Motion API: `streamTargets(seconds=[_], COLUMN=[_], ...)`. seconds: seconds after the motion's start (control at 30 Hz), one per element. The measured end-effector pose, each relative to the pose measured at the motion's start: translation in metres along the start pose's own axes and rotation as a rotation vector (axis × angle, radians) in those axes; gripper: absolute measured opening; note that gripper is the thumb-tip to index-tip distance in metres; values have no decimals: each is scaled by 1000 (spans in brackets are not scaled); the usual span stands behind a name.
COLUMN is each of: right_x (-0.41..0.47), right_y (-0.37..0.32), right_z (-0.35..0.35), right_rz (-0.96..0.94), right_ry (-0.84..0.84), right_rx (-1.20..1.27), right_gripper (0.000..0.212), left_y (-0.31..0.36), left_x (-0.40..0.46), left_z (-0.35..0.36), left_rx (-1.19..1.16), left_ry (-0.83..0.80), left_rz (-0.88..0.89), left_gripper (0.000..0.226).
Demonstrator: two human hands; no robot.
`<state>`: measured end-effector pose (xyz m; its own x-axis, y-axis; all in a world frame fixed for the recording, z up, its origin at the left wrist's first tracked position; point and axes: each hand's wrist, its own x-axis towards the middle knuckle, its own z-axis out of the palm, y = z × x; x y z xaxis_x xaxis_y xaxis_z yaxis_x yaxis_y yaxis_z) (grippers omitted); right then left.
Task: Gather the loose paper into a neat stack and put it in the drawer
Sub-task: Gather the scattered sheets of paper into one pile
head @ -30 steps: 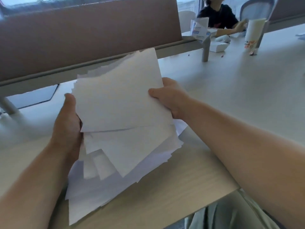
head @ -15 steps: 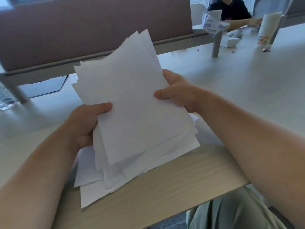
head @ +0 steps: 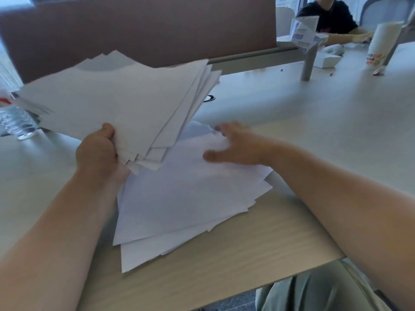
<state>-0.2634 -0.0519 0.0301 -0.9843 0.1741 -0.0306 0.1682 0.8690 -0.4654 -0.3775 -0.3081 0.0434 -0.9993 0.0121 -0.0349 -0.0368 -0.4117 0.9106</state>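
My left hand (head: 98, 151) grips a fanned bundle of white paper sheets (head: 116, 102) by its near corner and holds it lifted and tilted to the left above the desk. A second untidy pile of white sheets (head: 186, 203) lies flat on the desk (head: 224, 265) in front of me. My right hand (head: 233, 144) rests on the far right part of that pile with its fingers spread, holding nothing. No drawer is in view.
A plastic water bottle (head: 13, 122) stands at the far left. A brown partition (head: 146, 30) runs along the back with a grey post (head: 308, 63). At the back right a seated person (head: 330, 16), a paper cup (head: 379, 48) and white boxes (head: 325, 59).
My right hand has let go of the bundle and dropped onto the pile lying on the desk. My left hand has swung the held bundle up and to the left.
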Motion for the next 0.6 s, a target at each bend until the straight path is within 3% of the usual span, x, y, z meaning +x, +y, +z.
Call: streamTargets(seconds=[0.07, 0.13, 0.2, 0.37, 0.6], right_x=[-8, -7, -3, 1, -4], right_y=[-9, -13, -9, 16, -1], right_z=[7, 5, -6, -27, -20], right_rz=[-5, 8, 75, 206, 218], right_ry=[-142, -156, -110, 116, 25], right_rx=[-181, -203, -208, -229, -207], right_gripper=[121, 126, 117, 68, 58], left_y=[-4, -9, -8, -12, -12], left_x=[16, 28, 21, 17, 16], left_z=[-10, -16, -9, -2, -3], left_rx=[-29, -73, -66, -69, -80], left_ry=[36, 41, 36, 58, 50], left_rz=[28, 38, 32, 25, 10], left_gripper=[31, 30, 31, 29, 31])
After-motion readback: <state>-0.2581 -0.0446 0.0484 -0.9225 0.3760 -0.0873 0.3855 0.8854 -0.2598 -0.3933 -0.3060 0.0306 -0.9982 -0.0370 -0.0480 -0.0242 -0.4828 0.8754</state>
